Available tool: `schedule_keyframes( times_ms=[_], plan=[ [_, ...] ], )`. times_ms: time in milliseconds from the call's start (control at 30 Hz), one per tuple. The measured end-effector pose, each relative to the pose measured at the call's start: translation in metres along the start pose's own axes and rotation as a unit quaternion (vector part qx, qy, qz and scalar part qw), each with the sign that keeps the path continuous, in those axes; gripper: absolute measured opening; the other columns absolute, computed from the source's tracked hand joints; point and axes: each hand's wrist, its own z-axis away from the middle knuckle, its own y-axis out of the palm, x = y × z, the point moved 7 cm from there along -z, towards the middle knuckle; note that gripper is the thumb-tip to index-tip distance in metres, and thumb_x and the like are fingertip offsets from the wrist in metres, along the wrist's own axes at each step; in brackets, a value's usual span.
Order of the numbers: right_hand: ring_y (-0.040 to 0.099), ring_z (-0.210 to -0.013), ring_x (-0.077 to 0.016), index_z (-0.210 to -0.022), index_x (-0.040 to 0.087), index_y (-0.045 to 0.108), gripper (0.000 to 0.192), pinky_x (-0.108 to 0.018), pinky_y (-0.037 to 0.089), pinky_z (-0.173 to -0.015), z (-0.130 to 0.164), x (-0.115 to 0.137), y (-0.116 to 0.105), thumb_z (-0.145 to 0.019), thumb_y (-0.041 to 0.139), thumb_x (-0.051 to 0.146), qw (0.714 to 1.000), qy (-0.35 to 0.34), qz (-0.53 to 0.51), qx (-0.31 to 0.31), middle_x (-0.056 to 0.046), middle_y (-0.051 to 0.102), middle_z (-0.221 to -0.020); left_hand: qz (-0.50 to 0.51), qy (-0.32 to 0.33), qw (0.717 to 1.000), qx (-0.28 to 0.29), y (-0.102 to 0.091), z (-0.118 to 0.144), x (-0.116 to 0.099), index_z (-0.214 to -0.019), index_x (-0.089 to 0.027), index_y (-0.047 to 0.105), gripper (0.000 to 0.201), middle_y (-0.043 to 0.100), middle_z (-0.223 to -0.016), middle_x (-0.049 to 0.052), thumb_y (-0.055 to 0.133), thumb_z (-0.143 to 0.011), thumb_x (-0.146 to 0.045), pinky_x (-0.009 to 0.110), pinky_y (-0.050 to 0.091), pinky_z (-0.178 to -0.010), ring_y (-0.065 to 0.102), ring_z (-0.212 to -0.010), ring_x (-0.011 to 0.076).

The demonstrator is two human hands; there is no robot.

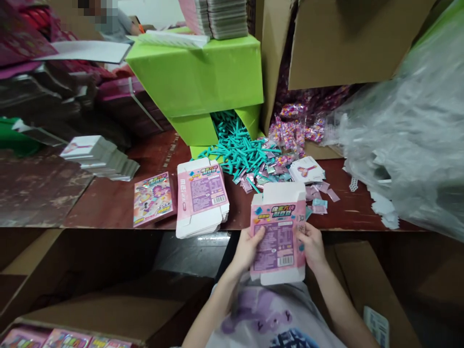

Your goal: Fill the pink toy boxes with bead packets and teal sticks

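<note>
Between my two hands is a flattened pink carton (277, 241) with its printed back facing me and white flaps at top and bottom. My left hand (248, 246) grips its left edge, thumb on the printed face. Along the right edge, my right hand (312, 244) pinches the side panel. Left of them, a stack of flat pink cartons (203, 193) overhangs the table's front edge slightly. Beside that stack lies a closed, colourful box (154, 199). Beyond the held carton are small pink sachets (250, 182) and a pile of white printed booklets (307, 170).
Teal sticks (235, 145) spill from a green box (203, 77). Bags of coloured beads (290, 130) lie behind, below a large cardboard box (355, 43). Clear plastic (406, 125) bulges at right. White booklets (97, 154) stand left. Packed boxes (68, 338) sit in a carton lower left.
</note>
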Motion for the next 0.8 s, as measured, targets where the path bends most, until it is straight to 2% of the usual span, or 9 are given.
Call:
schedule_keyframes(
  times_ms=[100,200,300,367,467,500,567,733,800],
  plan=[
    [0.063,-0.077,-0.0183,-0.131,0.023,0.041,0.070,-0.027,0.050,-0.062,0.005,0.015,-0.007,-0.069,0.072,0.030,0.996,-0.072,0.049,0.022,-0.010,0.063,-0.110,0.031,-0.012,0.999,0.039,-0.012,0.005,0.015,-0.110,-0.012,0.065,0.048,0.069,-0.110,0.013,0.067,-0.076,-0.046,0.044,0.045,-0.097,0.063,-0.103,0.0290],
    [0.058,-0.067,-0.0110,-0.147,0.034,0.009,0.094,-0.024,0.046,-0.055,0.015,0.027,-0.001,-0.073,0.067,0.025,0.987,-0.127,0.083,0.055,-0.011,0.050,-0.129,0.022,-0.004,0.996,0.090,-0.025,0.013,0.019,-0.137,-0.020,0.044,0.061,0.053,-0.136,0.010,0.063,-0.082,-0.037,0.044,0.039,-0.105,0.050,-0.123,0.0282],
    [0.056,-0.066,-0.0109,-0.148,0.034,0.013,0.084,-0.027,0.048,-0.061,0.014,0.026,0.010,-0.079,0.061,0.029,0.985,-0.119,0.069,0.104,-0.008,0.053,-0.119,-0.018,-0.005,0.993,0.120,-0.034,0.015,0.013,-0.150,-0.030,0.008,0.090,0.036,-0.149,0.007,0.065,-0.081,-0.030,0.044,0.036,-0.108,0.040,-0.132,0.0285],
    [0.058,-0.081,-0.0154,-0.144,0.031,0.030,0.074,-0.031,0.049,-0.073,0.006,0.027,0.012,-0.079,0.063,0.033,0.985,-0.131,0.077,0.087,-0.006,0.054,-0.114,-0.069,-0.003,0.987,0.147,-0.032,0.013,0.007,-0.150,-0.032,-0.003,0.101,0.032,-0.151,0.007,0.068,-0.078,-0.029,0.044,0.034,-0.108,0.038,-0.133,0.0296],
    [0.055,-0.095,-0.0203,-0.101,0.022,0.068,0.030,-0.032,0.043,-0.086,-0.004,0.026,0.014,-0.075,0.067,0.037,0.979,-0.160,0.120,0.037,-0.005,0.058,-0.098,-0.116,0.007,0.974,0.196,-0.021,0.011,0.002,-0.149,-0.031,0.003,0.099,0.035,-0.148,0.008,0.068,-0.076,-0.024,0.042,0.036,-0.105,0.043,-0.128,0.0294],
    [0.055,-0.088,-0.0195,-0.079,0.019,0.069,0.021,-0.031,0.043,-0.083,-0.007,0.022,0.014,-0.077,0.064,0.040,0.982,-0.152,0.108,0.020,-0.004,0.058,-0.086,-0.118,0.007,0.971,0.206,-0.017,0.011,0.002,-0.148,-0.031,0.008,0.095,0.040,-0.144,0.008,0.067,-0.075,-0.022,0.040,0.039,-0.103,0.047,-0.123,0.0283],
    [0.053,-0.071,-0.0162,-0.055,0.018,0.058,0.041,-0.029,0.043,-0.072,-0.010,0.010,0.013,-0.083,0.054,0.046,0.992,-0.116,0.051,-0.016,-0.002,0.052,-0.066,-0.118,0.006,0.971,0.209,-0.015,0.011,0.004,-0.142,-0.029,0.019,0.086,0.050,-0.132,0.006,0.066,-0.072,-0.016,0.038,0.042,-0.096,0.054,-0.112,0.0249],
    [0.059,-0.092,-0.0184,-0.095,0.019,0.062,0.032,-0.028,0.045,-0.079,-0.004,-0.012,0.015,-0.073,0.069,0.040,0.991,-0.103,-0.010,-0.085,-0.005,0.063,-0.103,-0.126,0.018,0.983,0.134,-0.025,0.005,0.012,-0.121,-0.024,0.037,0.061,0.055,-0.106,-0.001,0.061,-0.067,-0.010,0.028,0.042,-0.083,0.053,-0.093,0.0166],
    [0.060,-0.085,-0.0182,-0.092,0.018,0.062,0.033,-0.027,0.046,-0.073,-0.004,-0.023,0.014,-0.070,0.070,0.040,0.990,-0.074,-0.022,-0.114,-0.005,0.065,-0.097,-0.166,0.050,0.984,0.048,-0.032,-0.002,0.012,-0.102,-0.020,0.046,0.031,0.053,-0.091,-0.002,0.058,-0.074,-0.018,0.025,0.040,-0.077,0.051,-0.083,0.0143]
  ],
)
